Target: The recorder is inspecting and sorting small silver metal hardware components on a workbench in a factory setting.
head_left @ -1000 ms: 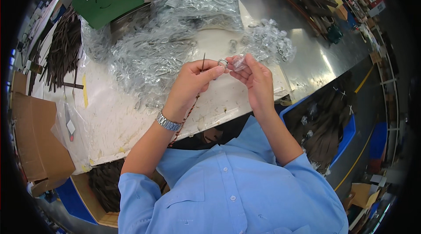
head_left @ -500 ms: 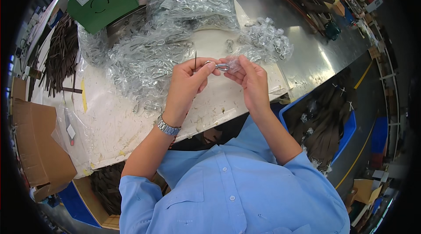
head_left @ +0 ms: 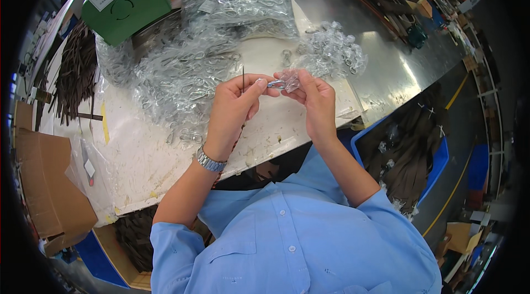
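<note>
Here, over the white worktop [head_left: 165, 156], we held both hands raised just above the surface, fingertips meeting. Our left hand [head_left: 232, 109] was curled, thumb and forefinger pinching one end of a small clear plastic packet [head_left: 284, 81], and a thin dark strip [head_left: 243, 79] stood upright from the same grip. Our right hand [head_left: 314, 103] pinched the packet's other end between thumb and fingers. Judging by the grip, the packet was held up close so that its small contents could be worked at both ends; what lay inside we could not make out, only a glint of metal.

Behind the hands lay a broad heap of clear bags with metal rings and clasps [head_left: 182, 73], within easy reach, and to the right a smaller pile of crumpled clear packets [head_left: 331, 51] on the edge of the steel table [head_left: 397, 73]. A green box [head_left: 138, 1] stood at the far left corner. A metal wristwatch [head_left: 211, 160] sat on our left wrist.

Dark straps [head_left: 74, 73] lay at the worktop's left edge, more in a blue bin [head_left: 436, 156] below right. A cardboard carton [head_left: 44, 183] was cut off at the left rim. The far bench clutter was too small and bent to identify.
</note>
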`<state>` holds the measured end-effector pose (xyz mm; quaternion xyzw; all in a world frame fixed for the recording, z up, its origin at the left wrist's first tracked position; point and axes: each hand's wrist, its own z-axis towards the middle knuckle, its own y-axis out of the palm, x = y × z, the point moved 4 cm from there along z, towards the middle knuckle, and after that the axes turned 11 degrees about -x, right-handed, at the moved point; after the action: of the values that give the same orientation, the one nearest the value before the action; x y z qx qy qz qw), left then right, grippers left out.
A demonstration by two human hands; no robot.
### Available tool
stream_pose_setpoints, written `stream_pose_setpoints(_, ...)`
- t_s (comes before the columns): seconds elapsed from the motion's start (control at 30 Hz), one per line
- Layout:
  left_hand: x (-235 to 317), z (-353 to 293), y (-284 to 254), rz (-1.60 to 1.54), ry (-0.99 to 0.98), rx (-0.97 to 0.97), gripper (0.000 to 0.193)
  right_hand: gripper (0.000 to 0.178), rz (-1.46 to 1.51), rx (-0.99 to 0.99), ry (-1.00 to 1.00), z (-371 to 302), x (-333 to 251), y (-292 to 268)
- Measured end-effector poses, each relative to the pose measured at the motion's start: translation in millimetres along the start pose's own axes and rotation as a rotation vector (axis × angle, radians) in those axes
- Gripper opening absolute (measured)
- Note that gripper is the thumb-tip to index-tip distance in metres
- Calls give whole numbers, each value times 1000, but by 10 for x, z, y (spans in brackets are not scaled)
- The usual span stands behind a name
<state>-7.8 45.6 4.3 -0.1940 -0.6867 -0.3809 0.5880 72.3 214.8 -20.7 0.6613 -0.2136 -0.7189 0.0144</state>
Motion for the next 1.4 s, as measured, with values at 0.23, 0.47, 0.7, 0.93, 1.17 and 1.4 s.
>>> stream_pose_setpoints(0.23,-74,25,-19,-21,6,21,25,42,16,42,-25,-31,-7,56)
stream_pose_setpoints(0.47,-38,0,-14,38,10,70,17,43,41,11,1,-20,-28,96)
stream_pose_setpoints(0.7,-82,-22,-46,35,-20,81,16,47,91,17,57,12,-25,38)
stream_pose_setpoints(0.93,-67,-8,-34,32,-33,77,16,49,81,-41,54,14,-39,59)
stream_pose_setpoints(1.17,-62,-14,-13,4,-21,71,15,50,18,-73,43,-6,-3,129)
stream_pose_setpoints(1.4,-101,-24,-28,-6,7,79,16,48,27,-77,48,-26,21,166)
